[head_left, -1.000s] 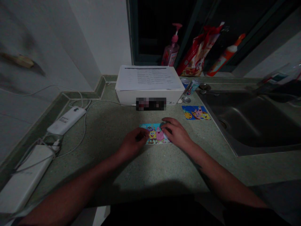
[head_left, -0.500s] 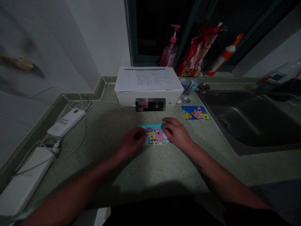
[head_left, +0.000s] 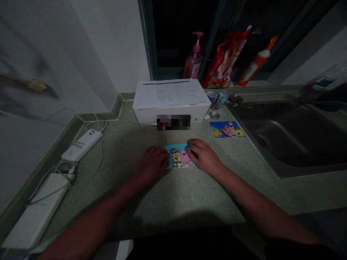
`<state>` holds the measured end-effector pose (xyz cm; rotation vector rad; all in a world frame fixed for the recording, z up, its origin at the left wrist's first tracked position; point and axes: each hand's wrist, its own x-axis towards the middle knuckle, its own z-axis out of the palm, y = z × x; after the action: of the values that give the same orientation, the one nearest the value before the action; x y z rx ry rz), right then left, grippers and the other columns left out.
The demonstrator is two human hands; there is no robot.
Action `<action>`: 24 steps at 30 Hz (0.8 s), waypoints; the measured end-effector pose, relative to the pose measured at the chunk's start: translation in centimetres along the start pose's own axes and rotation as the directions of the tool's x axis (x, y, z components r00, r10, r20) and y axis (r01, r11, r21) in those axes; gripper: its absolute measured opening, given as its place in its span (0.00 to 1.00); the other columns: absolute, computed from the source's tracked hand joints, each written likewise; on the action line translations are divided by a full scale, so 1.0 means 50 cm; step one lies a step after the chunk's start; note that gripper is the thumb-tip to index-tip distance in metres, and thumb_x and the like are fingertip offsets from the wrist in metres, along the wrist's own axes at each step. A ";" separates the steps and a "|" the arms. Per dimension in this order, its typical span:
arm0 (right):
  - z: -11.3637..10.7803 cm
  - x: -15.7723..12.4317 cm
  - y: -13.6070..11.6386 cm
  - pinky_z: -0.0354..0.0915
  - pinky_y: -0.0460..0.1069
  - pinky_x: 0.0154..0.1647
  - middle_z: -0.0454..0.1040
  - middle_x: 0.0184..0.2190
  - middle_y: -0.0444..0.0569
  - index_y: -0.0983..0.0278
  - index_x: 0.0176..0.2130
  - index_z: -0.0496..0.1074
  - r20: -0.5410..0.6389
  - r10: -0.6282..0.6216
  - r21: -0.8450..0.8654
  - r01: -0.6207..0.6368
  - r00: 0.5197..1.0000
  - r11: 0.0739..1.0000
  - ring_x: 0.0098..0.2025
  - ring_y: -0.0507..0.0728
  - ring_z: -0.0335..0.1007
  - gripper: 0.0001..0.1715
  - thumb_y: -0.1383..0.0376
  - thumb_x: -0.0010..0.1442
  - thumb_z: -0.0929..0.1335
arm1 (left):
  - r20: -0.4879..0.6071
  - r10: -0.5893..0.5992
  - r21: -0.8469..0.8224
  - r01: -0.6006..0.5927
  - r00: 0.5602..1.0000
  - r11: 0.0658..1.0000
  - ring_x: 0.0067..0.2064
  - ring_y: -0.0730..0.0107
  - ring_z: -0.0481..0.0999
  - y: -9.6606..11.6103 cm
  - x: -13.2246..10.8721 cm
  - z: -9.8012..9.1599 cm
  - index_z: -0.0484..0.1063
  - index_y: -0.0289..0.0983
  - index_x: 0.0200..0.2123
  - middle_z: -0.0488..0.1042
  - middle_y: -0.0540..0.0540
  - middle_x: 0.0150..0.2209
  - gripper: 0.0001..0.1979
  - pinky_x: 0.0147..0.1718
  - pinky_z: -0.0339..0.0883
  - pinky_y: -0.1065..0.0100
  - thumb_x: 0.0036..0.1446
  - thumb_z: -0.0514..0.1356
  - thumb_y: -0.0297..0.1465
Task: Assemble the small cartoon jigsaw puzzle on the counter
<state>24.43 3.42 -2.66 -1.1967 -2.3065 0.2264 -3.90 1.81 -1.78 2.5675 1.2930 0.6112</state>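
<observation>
**Counter:** I'm looking down on a green speckled countertop (head_left: 206,206), with a stainless steel sink (head_left: 292,141) set into its right side.

**Back edge:** I can see a white cardboard box (head_left: 170,117) topped by a printed sheet (head_left: 170,94). To its right are two drink cans (head_left: 218,100), and behind them stand a pink pump bottle (head_left: 193,61), a red snack bag (head_left: 223,63) and an orange-capped tube (head_left: 256,66).

**Left edge:** Two white power banks (head_left: 35,213) lie here, joined to a white cable (head_left: 101,151).

**Near the sink:** A SpongeBob card (head_left: 226,129) lies flat just beside the sink's left rim.

**Hands:** My view shows the left hand (head_left: 151,164) with its fingers curled over the card's left end, and the right hand (head_left: 204,156) with its fingers resting on the right end. Both are partly closed, but I can't tell whether either is gripping.

**Main card:** The SpongeBob picture card (head_left: 179,157) lies flat between the hands, in front of the box.
</observation>
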 end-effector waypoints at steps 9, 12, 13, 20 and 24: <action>-0.003 -0.001 -0.004 0.73 0.65 0.60 0.77 0.54 0.58 0.61 0.48 0.80 -0.002 -0.003 0.017 0.003 1.000 1.000 0.57 0.66 0.74 0.10 0.67 0.70 0.69 | 0.006 0.030 0.021 -0.030 1.000 0.999 0.51 0.53 0.75 0.006 0.003 -0.009 0.81 0.39 0.47 0.82 0.42 0.48 0.09 0.57 0.66 0.49 0.68 0.60 0.27; -0.003 -0.001 -0.010 0.73 0.66 0.61 0.77 0.55 0.58 0.59 0.50 0.80 0.017 -0.036 0.031 0.035 0.999 0.999 0.59 0.66 0.74 0.11 0.67 0.69 0.69 | 0.004 0.031 0.007 -0.031 1.000 0.999 0.51 0.53 0.75 0.006 0.004 -0.008 0.81 0.40 0.48 0.81 0.42 0.49 0.10 0.59 0.66 0.49 0.68 0.60 0.27; -0.002 -0.001 -0.011 0.73 0.66 0.60 0.77 0.55 0.57 0.59 0.49 0.80 0.032 -0.046 0.032 0.045 0.998 0.998 0.58 0.66 0.74 0.11 0.67 0.69 0.69 | 0.015 0.038 0.005 -0.038 0.999 0.999 0.51 0.54 0.75 0.006 0.004 -0.008 0.81 0.40 0.48 0.82 0.42 0.49 0.10 0.59 0.65 0.48 0.68 0.60 0.27; -0.009 0.000 -0.016 0.73 0.66 0.60 0.78 0.56 0.59 0.61 0.51 0.80 0.091 -0.028 -0.002 0.028 0.995 1.000 0.58 0.66 0.75 0.11 0.64 0.70 0.70 | 0.038 0.099 -0.009 -0.099 0.994 0.995 0.52 0.53 0.76 0.013 0.003 -0.009 0.80 0.39 0.50 0.81 0.41 0.51 0.11 0.62 0.64 0.47 0.67 0.61 0.28; -0.028 -0.003 -0.022 0.72 0.66 0.61 0.77 0.57 0.59 0.60 0.54 0.79 0.157 -0.035 0.012 0.034 0.987 0.999 0.60 0.68 0.74 0.16 0.61 0.67 0.74 | 0.078 0.151 -0.052 -0.148 0.985 0.988 0.53 0.51 0.76 0.016 0.000 -0.008 0.79 0.39 0.53 0.80 0.39 0.52 0.13 0.60 0.67 0.47 0.66 0.64 0.33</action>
<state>24.43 2.52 -1.10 -1.1704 -2.4565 0.3296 -3.49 1.35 -1.14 2.6387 1.0552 0.5488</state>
